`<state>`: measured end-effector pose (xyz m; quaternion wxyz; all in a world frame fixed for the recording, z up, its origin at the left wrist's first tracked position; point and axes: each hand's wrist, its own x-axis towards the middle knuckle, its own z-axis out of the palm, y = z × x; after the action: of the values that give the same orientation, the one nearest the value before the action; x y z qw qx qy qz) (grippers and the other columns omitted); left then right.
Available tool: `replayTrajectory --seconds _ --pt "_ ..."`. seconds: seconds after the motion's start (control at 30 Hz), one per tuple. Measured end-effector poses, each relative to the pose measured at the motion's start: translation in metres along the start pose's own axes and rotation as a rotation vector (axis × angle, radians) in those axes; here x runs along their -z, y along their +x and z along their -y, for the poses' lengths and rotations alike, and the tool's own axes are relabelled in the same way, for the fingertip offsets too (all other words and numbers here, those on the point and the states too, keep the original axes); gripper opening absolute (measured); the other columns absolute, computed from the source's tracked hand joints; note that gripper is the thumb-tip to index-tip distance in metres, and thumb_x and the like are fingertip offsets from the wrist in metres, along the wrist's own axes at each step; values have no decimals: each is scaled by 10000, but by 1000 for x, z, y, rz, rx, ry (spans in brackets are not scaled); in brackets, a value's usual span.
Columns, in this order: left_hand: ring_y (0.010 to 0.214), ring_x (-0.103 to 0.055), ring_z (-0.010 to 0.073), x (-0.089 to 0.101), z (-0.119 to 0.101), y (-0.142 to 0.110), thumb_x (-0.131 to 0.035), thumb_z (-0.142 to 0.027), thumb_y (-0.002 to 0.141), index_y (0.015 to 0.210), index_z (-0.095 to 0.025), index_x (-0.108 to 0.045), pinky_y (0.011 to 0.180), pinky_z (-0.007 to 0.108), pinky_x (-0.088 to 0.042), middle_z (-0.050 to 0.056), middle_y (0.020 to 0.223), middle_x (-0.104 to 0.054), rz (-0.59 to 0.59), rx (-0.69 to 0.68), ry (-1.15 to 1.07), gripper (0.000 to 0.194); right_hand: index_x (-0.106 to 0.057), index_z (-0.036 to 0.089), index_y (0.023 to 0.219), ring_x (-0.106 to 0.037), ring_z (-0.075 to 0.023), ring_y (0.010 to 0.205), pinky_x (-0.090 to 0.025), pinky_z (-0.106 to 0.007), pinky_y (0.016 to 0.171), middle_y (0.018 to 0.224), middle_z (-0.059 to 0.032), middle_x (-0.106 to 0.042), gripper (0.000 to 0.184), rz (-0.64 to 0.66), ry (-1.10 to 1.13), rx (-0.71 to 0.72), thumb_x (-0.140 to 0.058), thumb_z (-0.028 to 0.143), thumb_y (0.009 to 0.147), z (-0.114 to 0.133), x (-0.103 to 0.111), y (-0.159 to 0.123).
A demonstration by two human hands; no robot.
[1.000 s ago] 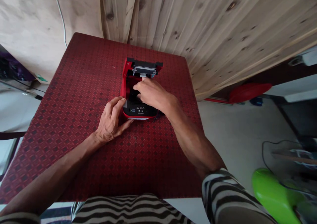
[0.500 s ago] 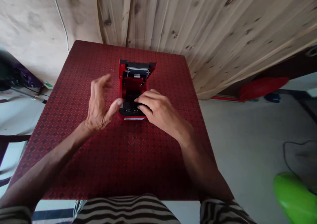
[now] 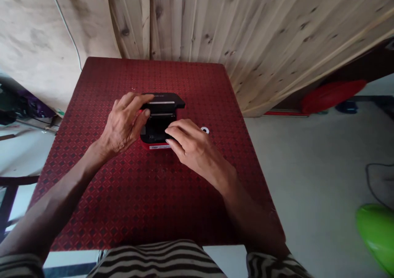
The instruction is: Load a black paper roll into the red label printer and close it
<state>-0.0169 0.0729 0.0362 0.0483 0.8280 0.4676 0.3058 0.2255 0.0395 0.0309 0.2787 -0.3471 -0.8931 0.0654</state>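
Note:
A small red and black label printer (image 3: 147, 140) sits on the table with its black hinged lid (image 3: 166, 99) partly raised over the dark inside. My left hand (image 3: 123, 122) is at the printer's left side, its fingers on the lid's left corner and the thumb just below, so it has the lid between them. At the front right of the opening, my right hand (image 3: 192, 144) is closed, thumb and fingertips on the printer's front edge. Those fingers cover part of that edge. Behind my right hand a small white paper roll (image 3: 205, 130) shows in part.
The table (image 3: 123, 212) has a red patterned cover. A wooden plank wall (image 3: 197, 19) rises behind it, with a thin cable (image 3: 66, 26) at the left. On the floor to the right are a green rounded object (image 3: 374, 237) and a dark cord (image 3: 369, 183).
The lid has swung down from nearly upright to partly lowered, with my left hand moving right onto it. My right hand stays at the printer's front. The paper roll has come into view.

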Motion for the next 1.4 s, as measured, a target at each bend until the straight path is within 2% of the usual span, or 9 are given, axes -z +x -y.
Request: replayTrajectory --seconds 0.2,0.47,0.63,0.73,0.87,0.97,1.1,1.27,1.4 --pt "1256 -640 279 -14 -1 -36 -460 -352 1102 1395 -221 -642 1015 462 -492 124 1373 -677 27 -70 -5 368 -721 173 950 -645 -192 875 -578 -333 779 971 -74 -722 261 -116 -231 39 -510 91 1081 1 -11 -3" --pt "1186 -645 284 -23 2 -42 -524 -422 1085 1375 -218 -655 969 457 -473 135 1363 -677 -27 -141 34 378 -720 192 945 -625 -186 866 -555 -327 786 931 -61 -689 263 -144 -196 -16 -515 84 1069 4 -21 -7" --pt "1141 -642 296 -25 4 -41 -500 -640 1058 1369 -229 -654 959 467 -460 140 1318 -685 -39 -182 69 538 -728 164 1018 -664 -202 874 -592 -342 796 968 -85 -719 207 -186 -193 1 -541 84 1058 3 -21 -9" --pt "1187 -634 312 -29 4 -43 -488 -720 1032 1416 -236 -616 984 477 -457 146 1330 -673 -47 -200 94 630 -700 174 1191 -700 -214 946 -624 -368 858 1068 -98 -741 198 -223 -168 -15 -561 114 1063 3 -19 -13" --pt "1372 -562 364 -33 -1 -52 -540 -722 1009 1534 -237 -505 1095 524 -440 184 1450 -601 -54 -174 93 716 -603 206 1390 -725 -220 1047 -631 -382 935 1168 -107 -741 349 -352 -110 -89 -629 151 1046 8 -14 -30" --pt "1381 -556 365 -35 -9 -65 -653 -631 989 1587 -253 -437 1119 521 -467 191 1491 -561 -143 -94 109 739 -633 229 1310 -735 -180 934 -624 -320 833 1073 -68 -750 287 -422 15 -214 -639 143 1036 16 -20 -53" --pt "1206 -653 292 -39 -14 -80 -770 -421 958 1511 -290 -482 1015 444 -548 139 1362 -646 -203 -56 164 637 -680 219 1094 -684 -146 735 -572 -275 706 869 -26 -719 95 -333 176 -292 -596 192 1062 27 -48 -80" --pt "1227 -661 294 -44 -10 -85 -787 -387 941 1474 -301 -495 1022 454 -567 130 1375 -654 -195 -22 172 614 -682 213 927 -684 -149 735 -525 -263 711 824 -28 -711 230 -89 159 -307 -533 252 1098 24 -82 -87" --pt "1256 -653 302 -43 -9 -86 -804 -367 927 1504 -304 -487 1057 459 -539 128 1389 -657 -213 -19 127 661 -690 210 934 -696 -156 780 -508 -262 731 870 -40 -734 219 -14 156 -326 -552 267 1094 18 -88 -84"
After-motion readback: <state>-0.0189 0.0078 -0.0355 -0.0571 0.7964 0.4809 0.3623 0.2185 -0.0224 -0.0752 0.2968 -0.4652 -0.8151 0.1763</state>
